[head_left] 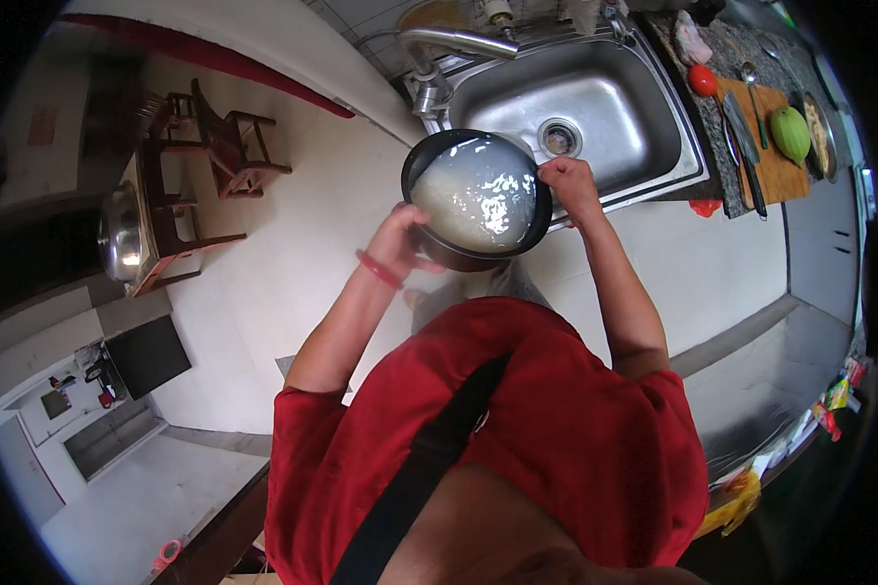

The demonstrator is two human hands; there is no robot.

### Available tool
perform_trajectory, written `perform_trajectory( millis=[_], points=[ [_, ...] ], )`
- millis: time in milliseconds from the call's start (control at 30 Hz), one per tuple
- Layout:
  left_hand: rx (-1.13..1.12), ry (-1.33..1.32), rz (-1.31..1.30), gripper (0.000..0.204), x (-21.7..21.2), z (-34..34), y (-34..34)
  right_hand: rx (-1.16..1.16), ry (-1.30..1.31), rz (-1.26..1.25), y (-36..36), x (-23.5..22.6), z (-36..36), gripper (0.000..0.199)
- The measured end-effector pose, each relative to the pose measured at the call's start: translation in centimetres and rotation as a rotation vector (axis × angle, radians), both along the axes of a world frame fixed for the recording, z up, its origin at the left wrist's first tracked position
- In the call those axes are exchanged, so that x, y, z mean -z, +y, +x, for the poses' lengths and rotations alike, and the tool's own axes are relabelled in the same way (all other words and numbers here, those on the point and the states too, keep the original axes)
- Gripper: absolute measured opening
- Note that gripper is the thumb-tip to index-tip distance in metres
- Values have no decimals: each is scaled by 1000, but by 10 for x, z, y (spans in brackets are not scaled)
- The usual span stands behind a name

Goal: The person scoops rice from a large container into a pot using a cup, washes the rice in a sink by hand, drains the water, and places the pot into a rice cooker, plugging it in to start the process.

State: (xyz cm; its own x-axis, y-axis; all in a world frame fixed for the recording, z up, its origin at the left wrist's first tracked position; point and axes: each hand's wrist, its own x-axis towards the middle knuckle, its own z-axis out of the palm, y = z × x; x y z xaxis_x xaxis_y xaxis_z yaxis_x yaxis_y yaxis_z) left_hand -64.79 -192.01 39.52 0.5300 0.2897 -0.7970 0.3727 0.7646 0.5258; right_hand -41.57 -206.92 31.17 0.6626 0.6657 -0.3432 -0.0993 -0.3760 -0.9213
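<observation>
A dark round pot (pixel 413 161) is held up between my hands at the near left corner of the sink (pixel 595 83). Cloudy water (pixel 493 185) fills much of it, with pale grains that look like rice (pixel 439 205) showing toward its left side. My left hand (pixel 400 237) grips the pot's lower left, thumb on the rim and fingers underneath. With its fingers closed, my right hand (pixel 570 185) grasps the rim on the right. The metal faucet (pixel 458 44) arches over the sink's far left, beyond the pot.
Right of the sink, a wooden cutting board (pixel 776 175) bears a green melon-like fruit (pixel 789 135) and a knife (pixel 741 127). A tomato (pixel 702 80) sits on the counter beside it. Wooden chairs (pixel 229 146) stand at the left, near a table with a metal bowl (pixel 120 232).
</observation>
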Motion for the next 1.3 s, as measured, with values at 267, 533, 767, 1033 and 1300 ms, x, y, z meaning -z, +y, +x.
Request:
perform_trajectory(
  millis=[267,533,767,1033,1300],
  points=[
    [-148,-285,-31,45,47,-41,-7,-107,59,58,9,-24,3,12],
    [-511,-693,-45,56,66,-121,-34,-414,-800,-369,29,-16,16,19],
    [-659,-824,23,64,58,-215,-13,-641,-72,110,124,-108,-139,18],
    [-1024,-689,205,62,60,-378,-22,-903,8,76,233,-102,-328,14],
    [-1245,-432,493,88,24,-533,-14,-1123,-19,98,295,-66,-521,12]
  ],
)
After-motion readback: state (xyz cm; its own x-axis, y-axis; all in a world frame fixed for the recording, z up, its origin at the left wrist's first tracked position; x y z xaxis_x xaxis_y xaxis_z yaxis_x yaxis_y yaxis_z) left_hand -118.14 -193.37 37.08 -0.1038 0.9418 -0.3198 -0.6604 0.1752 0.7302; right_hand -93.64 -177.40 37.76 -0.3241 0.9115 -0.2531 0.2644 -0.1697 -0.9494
